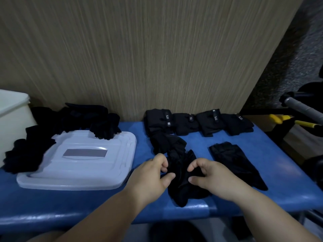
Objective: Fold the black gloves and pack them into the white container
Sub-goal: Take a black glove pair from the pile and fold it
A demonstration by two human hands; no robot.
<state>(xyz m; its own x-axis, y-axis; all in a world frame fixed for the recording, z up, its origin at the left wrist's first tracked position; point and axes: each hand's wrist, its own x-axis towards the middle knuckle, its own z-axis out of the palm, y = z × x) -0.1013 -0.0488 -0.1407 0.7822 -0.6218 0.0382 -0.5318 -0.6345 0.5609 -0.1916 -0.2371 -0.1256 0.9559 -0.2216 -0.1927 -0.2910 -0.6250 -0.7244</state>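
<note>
1. The left hand (153,173) and right hand (208,175) meet over a black glove (181,182) near the front edge of the blue table (70,206).
2. Both hands grip it. The left pinches its left edge between thumb and curled fingers, and the right pinches its right side the same way.
3. The glove lies bunched on the table. The cloth is so dark that I can't make out the fold, though it seems half gathered.
4. At 2 o'clock from it a flat glove (232,161) lies spread out, just beside the right hand.
5. At 12 o'clock a loose glove (166,142) sits crumpled, touching or nearly touching the held one.
6. Beyond that, from 12 to 1 o'clock, four folded gloves (197,123) stand in a row against the wood wall (139,49).
7. At 9 o'clock a white lid (78,158) lies flat.
8. A pile (70,119) of unfolded gloves wraps round the lid's far and left edges, from 9 to 11 o'clock, and some rest on it.
9. The white container (12,112) stands at 10 o'clock at the far left, past the pile, with its inside out of view.
</note>
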